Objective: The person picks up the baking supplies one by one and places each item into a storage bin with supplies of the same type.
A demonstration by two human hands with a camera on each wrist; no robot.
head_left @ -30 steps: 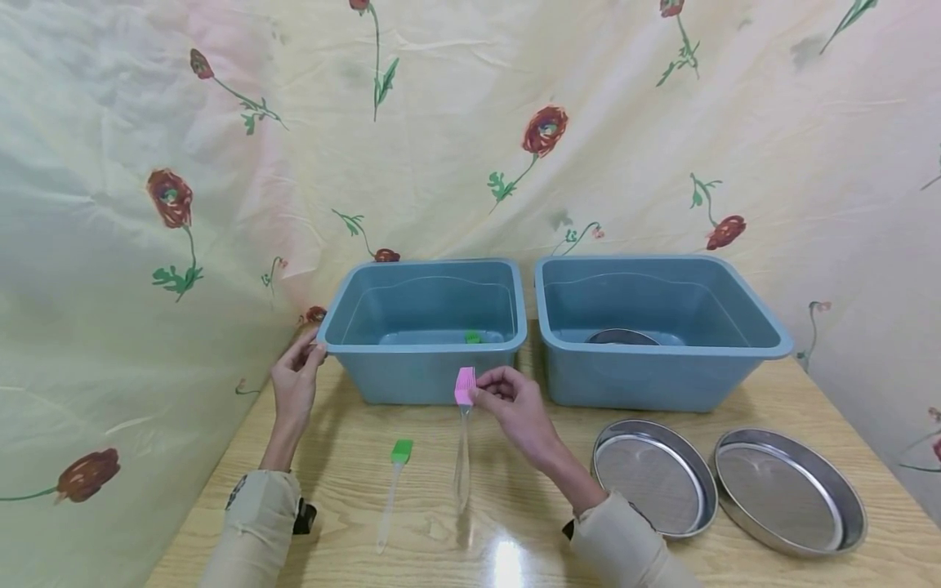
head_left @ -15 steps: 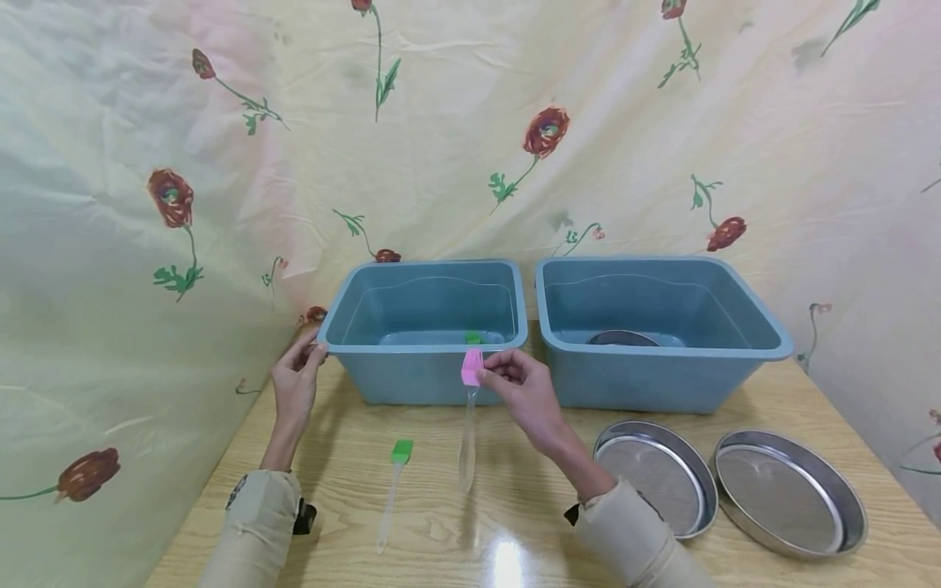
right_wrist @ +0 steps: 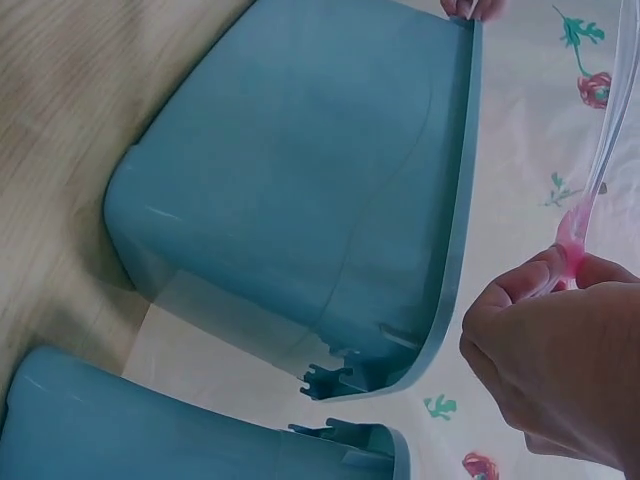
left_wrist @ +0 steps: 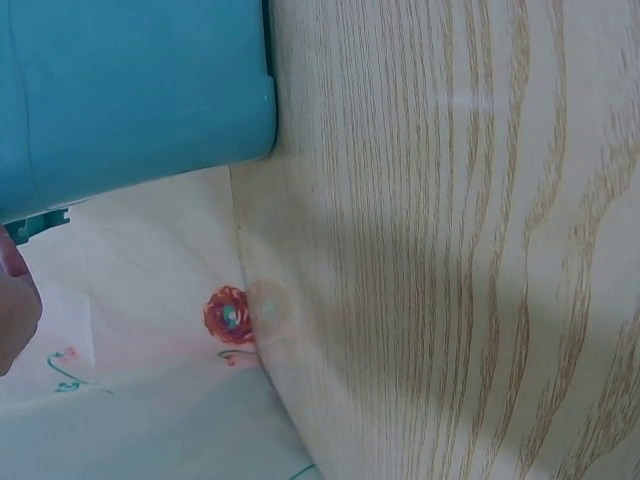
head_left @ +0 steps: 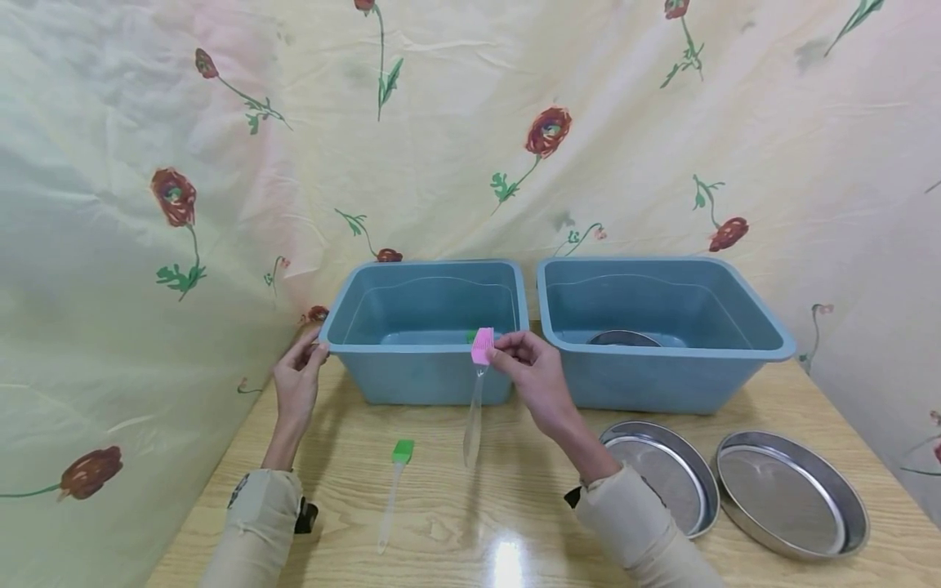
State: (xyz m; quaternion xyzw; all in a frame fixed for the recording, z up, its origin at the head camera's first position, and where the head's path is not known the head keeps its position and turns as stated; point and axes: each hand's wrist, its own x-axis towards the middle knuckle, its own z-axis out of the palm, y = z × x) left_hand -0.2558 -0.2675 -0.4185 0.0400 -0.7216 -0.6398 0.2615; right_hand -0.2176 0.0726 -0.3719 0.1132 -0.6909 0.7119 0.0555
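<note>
My right hand (head_left: 540,380) pinches a pink basting brush (head_left: 482,346) by its head, the clear handle hanging down toward me. It is in front of the near rim of the left blue tub (head_left: 412,376), by its right corner; the brush head overlaps that rim in the head view. My left hand (head_left: 297,380) grips the tub's rim at its near left corner, thumb in front. In the right wrist view the pink brush (right_wrist: 573,238) sits between thumb and fingers. A bit of green (head_left: 471,336) shows inside the tub, mostly hidden behind the pink brush.
A green basting brush (head_left: 402,452) lies on the wooden table (head_left: 345,506). Right of the left tub stands a second blue tub (head_left: 639,380) with a round metal rim (head_left: 625,336) inside. Two round metal sieves (head_left: 665,469) lie at the right. A flowered cloth (head_left: 456,163) hangs behind.
My right hand has raised the pink brush and moved it slightly right and forward, from below the left tub's rim to level with it. My left hand has stayed on the rim.
</note>
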